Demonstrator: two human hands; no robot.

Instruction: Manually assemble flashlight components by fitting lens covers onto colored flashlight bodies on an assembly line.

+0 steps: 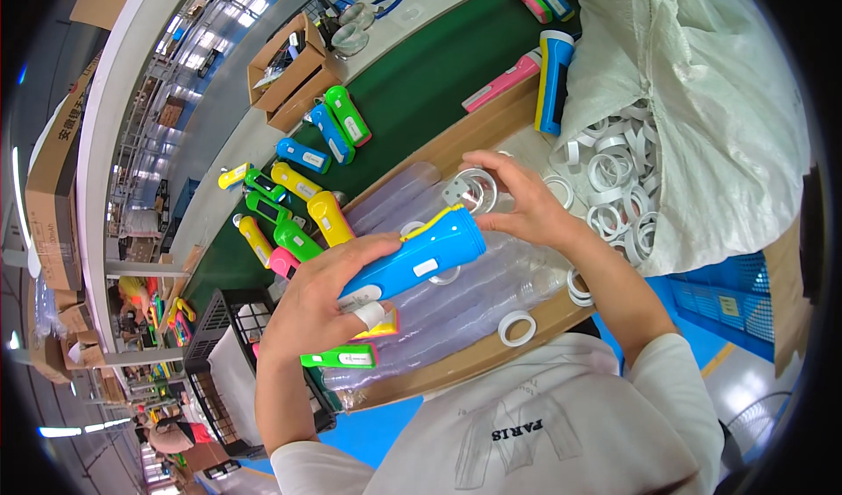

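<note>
My left hand (pixel 309 295) is wrapped round a blue flashlight (pixel 443 251) with a yellow strip along its upper edge. White tape covers one finger of that hand. The flashlight tilts up to the right, its wide head pointing at my right hand (pixel 533 204). Between thumb and fingers, the right hand pinches a clear round lens (pixel 476 192), just apart from or touching the head; I cannot tell which. Below both hands, long stacks of clear plastic (pixel 478 306) lie in a shallow cardboard tray (pixel 474 370). A loose white ring (pixel 517 328) rests there too.
A woven white sack (pixel 702 74) at the right spills many white rings (pixel 614 172). Several colourful flashlights (pixel 331 219) lie on the green belt (pixel 412 83) at the left. Beyond stands an open cardboard box (pixel 294 74). A blue crate (pixel 724 295) sits at lower right, a black crate (pixel 230 324) at left.
</note>
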